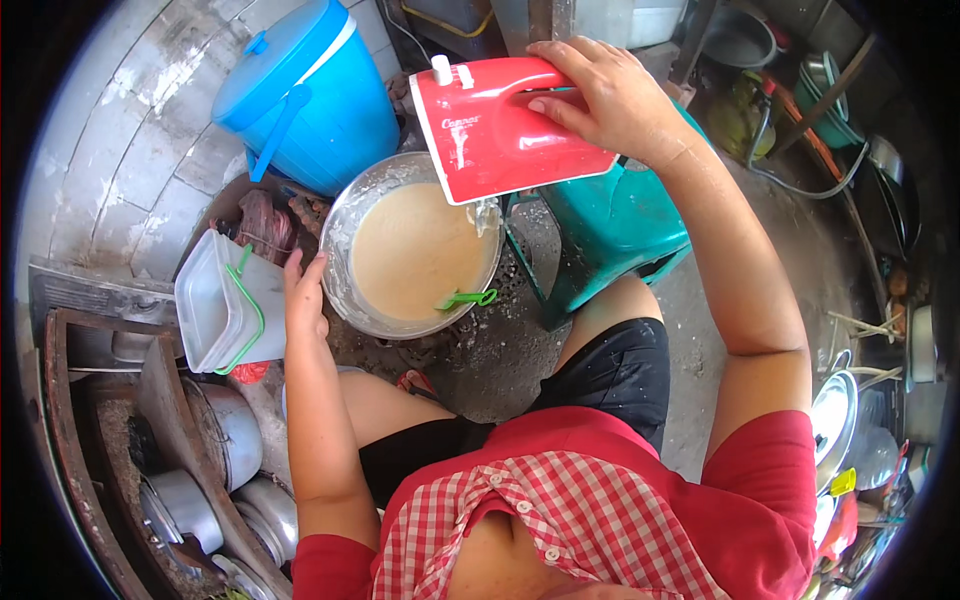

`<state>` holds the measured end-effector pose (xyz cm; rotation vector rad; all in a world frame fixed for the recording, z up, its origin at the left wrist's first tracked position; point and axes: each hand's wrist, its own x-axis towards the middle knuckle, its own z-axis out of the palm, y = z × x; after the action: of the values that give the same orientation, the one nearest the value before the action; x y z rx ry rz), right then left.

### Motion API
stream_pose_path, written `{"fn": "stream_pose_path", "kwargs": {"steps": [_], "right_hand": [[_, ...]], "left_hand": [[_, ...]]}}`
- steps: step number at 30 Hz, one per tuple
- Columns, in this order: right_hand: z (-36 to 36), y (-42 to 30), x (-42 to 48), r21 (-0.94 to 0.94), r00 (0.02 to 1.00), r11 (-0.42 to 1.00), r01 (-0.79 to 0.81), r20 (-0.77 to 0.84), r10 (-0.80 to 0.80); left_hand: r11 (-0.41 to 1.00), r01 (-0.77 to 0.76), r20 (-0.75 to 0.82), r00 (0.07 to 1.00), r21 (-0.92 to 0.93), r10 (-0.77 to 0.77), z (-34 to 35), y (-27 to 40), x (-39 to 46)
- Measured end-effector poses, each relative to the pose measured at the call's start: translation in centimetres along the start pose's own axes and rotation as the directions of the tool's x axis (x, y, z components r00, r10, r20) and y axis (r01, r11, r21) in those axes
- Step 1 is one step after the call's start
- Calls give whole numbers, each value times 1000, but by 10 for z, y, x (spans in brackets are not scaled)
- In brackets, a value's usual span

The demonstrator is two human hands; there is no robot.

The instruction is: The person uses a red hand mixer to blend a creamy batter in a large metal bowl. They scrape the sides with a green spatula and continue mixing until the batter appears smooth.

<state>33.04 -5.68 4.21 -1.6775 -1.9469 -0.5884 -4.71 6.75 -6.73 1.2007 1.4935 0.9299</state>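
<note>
My right hand (600,97) grips the handle of a red electric hand mixer (487,142) with a white edge. It hangs over the far right rim of a metal mixing bowl (341,292). Part of a beater (486,216) shows below its body, with the rest hidden. Smooth beige batter (416,247) fills much of the bowl, and pale smears coat its inner wall. A green plastic utensil (469,298) leans in the batter, its handle over the near rim. My left hand (306,296) is at the bowl's left side, fingers extended and apart; contact is hard to judge.
A lidded blue bucket (330,112) stands behind the bowl. Left of my left hand is a translucent square pail (217,300) with a green handle. A green plastic stool (615,232) is at the right. Metal pots (232,435) sit at lower left, and a hose (810,191) curves at far right.
</note>
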Motion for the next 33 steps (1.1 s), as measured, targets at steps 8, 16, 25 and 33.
{"fn": "stream_pose_path", "kwargs": {"steps": [8, 16, 25, 33], "right_hand": [[6, 6, -2, -6, 999, 1000, -5, -46, 5], [12, 4, 0, -47, 994, 999, -14, -107, 9], [17, 5, 0, -60, 994, 998, -24, -112, 17], [18, 3, 0, -83, 992, 996, -26, -123, 16]], "left_hand": [[887, 275, -267, 883, -372, -386, 5, -175, -54], [889, 420, -97, 892, -183, -442, 37, -182, -62], [961, 119, -275, 960, 251, -47, 38, -190, -61], [898, 116, -263, 965, 424, 0, 37, -167, -75]]}}
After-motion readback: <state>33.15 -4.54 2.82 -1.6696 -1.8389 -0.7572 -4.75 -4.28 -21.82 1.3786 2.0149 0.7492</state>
